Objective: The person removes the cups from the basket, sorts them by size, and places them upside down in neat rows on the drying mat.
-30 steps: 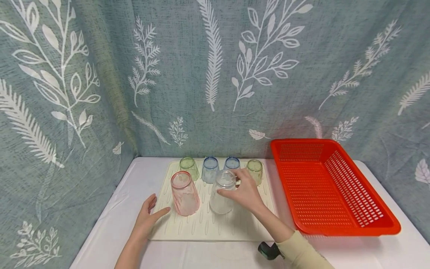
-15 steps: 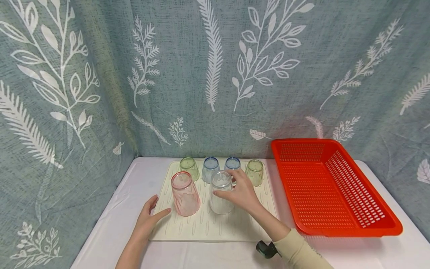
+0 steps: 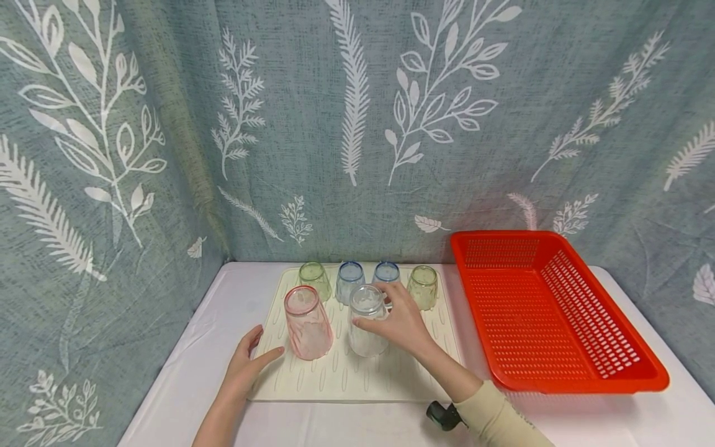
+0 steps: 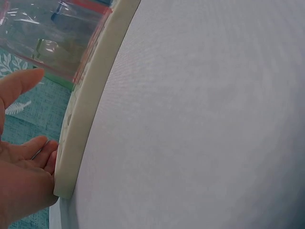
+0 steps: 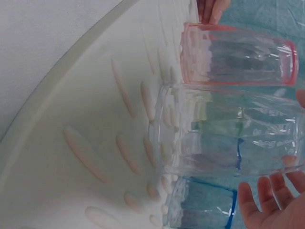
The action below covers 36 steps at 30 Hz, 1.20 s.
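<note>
An upside-down clear drinking glass (image 3: 367,332) stands on the cream drying mat (image 3: 335,382). My right hand (image 3: 406,318) holds it near its upturned base, thumb on the near-left side and fingers on the far right. In the right wrist view the other fingers (image 5: 267,198) spread loosely beside the clear glass (image 5: 214,129). Left of it stands a pink-rimmed glass (image 3: 309,329), also upside down. My left hand (image 3: 242,363) lies at the mat's left edge, thumb pointing towards the pink glass without touching it, holding nothing.
Behind, in a row on the mat, stand a green glass (image 3: 315,282), two blue-rimmed glasses (image 3: 350,285) and another green glass (image 3: 422,288). A red perforated basket (image 3: 494,347) sits at the right. A small dark object (image 3: 444,416) shows by the right sleeve (image 3: 497,413).
My right hand has shifted the clear glass slightly left, and it now stands more upright beside the pink one. The left hand has barely moved.
</note>
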Each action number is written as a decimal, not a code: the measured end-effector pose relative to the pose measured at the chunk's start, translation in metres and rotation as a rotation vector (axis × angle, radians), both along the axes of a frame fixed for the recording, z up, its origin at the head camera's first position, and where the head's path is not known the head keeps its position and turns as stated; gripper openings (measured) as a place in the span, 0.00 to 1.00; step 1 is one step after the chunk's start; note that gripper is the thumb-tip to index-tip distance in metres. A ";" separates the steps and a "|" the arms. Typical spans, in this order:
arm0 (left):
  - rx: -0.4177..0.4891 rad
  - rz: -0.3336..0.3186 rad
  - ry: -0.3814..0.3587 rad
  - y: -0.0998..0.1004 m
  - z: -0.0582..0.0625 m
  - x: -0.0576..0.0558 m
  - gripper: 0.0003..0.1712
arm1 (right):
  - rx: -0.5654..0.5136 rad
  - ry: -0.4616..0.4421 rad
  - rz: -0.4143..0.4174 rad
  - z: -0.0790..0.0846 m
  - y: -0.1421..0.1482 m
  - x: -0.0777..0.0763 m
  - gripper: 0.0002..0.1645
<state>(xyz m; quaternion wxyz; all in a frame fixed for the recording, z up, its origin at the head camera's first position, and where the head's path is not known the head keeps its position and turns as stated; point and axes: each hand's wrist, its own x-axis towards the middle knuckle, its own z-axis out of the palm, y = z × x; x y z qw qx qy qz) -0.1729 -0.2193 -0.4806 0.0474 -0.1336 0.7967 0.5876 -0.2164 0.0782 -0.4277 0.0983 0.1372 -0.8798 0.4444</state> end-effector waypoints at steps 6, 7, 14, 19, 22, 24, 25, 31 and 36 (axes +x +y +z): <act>0.001 -0.002 0.003 0.000 0.000 0.000 0.53 | -0.017 0.005 0.009 -0.001 0.000 0.000 0.42; -0.001 -0.002 0.003 0.000 0.000 0.000 0.53 | -0.018 0.002 0.007 -0.001 0.000 0.000 0.42; -0.010 0.004 0.000 -0.001 -0.001 0.000 0.53 | -0.035 -0.015 0.001 -0.001 -0.001 0.003 0.41; -0.007 0.003 0.000 -0.001 -0.001 -0.001 0.53 | -0.053 -0.026 0.005 0.000 0.001 0.005 0.43; -0.005 0.003 0.000 -0.001 -0.002 -0.001 0.53 | -0.056 -0.026 -0.002 0.003 0.004 0.007 0.43; -0.003 0.003 0.001 -0.001 -0.002 -0.002 0.53 | -0.049 -0.014 -0.004 0.007 0.007 0.008 0.43; -0.002 0.003 0.001 -0.001 -0.002 -0.002 0.53 | -0.044 -0.004 -0.006 0.009 0.009 0.009 0.43; -0.008 0.013 0.000 0.000 -0.001 -0.002 0.50 | -0.014 0.067 -0.003 0.029 0.027 0.013 0.41; -0.017 0.090 0.055 0.004 0.005 -0.001 0.40 | 0.026 0.116 -0.018 0.054 0.052 0.013 0.39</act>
